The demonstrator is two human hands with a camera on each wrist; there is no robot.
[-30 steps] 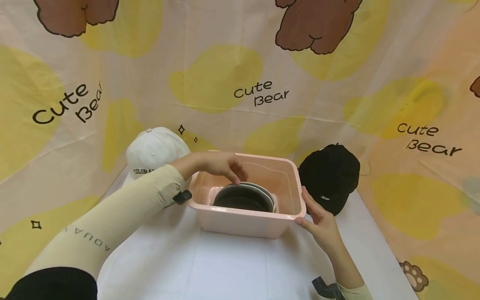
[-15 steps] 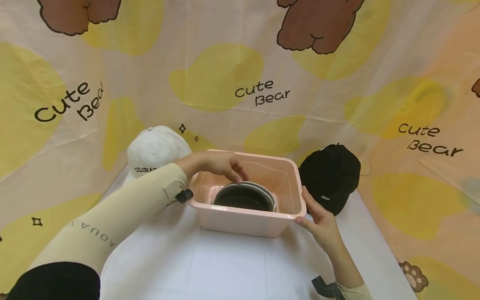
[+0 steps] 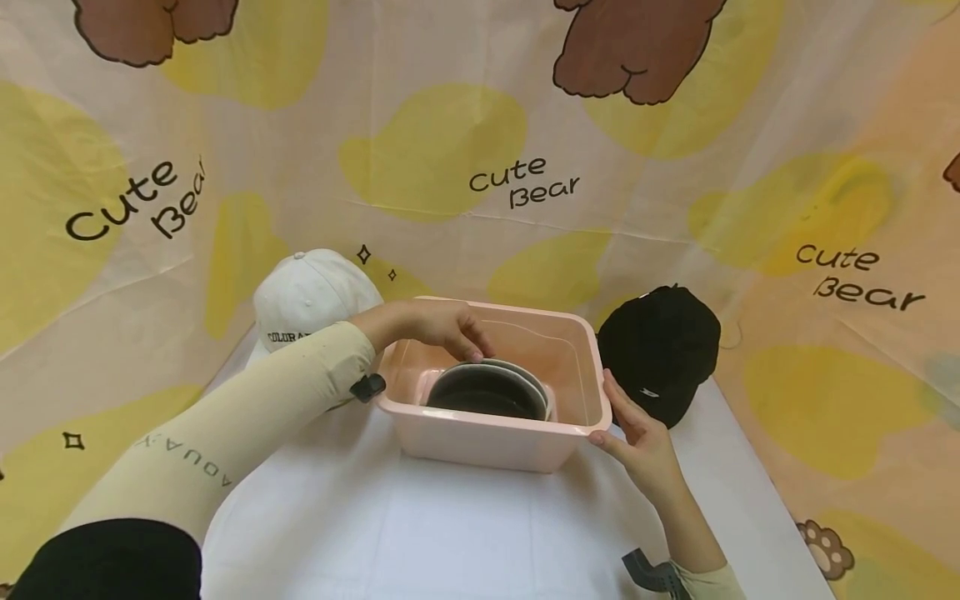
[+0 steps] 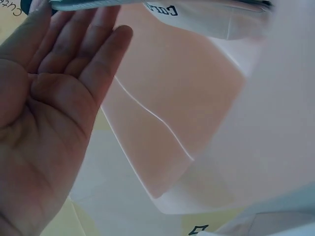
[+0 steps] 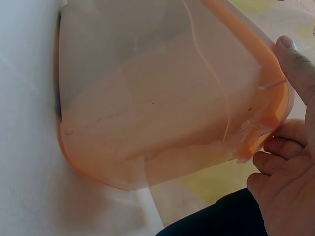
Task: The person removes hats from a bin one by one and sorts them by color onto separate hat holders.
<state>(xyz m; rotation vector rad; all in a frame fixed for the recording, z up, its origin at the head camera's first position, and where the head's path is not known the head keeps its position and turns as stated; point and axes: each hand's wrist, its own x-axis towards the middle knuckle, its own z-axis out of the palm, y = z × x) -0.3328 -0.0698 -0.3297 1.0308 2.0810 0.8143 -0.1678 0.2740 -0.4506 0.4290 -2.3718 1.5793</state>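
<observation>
A pink plastic tub (image 3: 480,444) stands on the white table, holding nested caps (image 3: 487,393), apparently upturned, with dark insides and pale rims. My left hand (image 3: 442,325) reaches over the tub's left side and pinches the near cap's rim between thumb and fingers. In the left wrist view, white cloth with dark letters (image 4: 167,11) hangs below a grey edge by the fingers of that left hand (image 4: 59,98). My right hand (image 3: 645,446) grips the tub's front right corner, thumb at the rim. From the right wrist, this right hand (image 5: 290,162) has fingers curled under the tub's lip (image 5: 283,93).
A white cap (image 3: 315,296) sits behind my left forearm, lettered at the front. Just right of the tub stands a black cap (image 3: 660,358). The white table (image 3: 450,533) ends at a patterned backdrop (image 3: 420,158).
Both hands and the tub keep nearly the same places; only a slight shift of the head view shows.
</observation>
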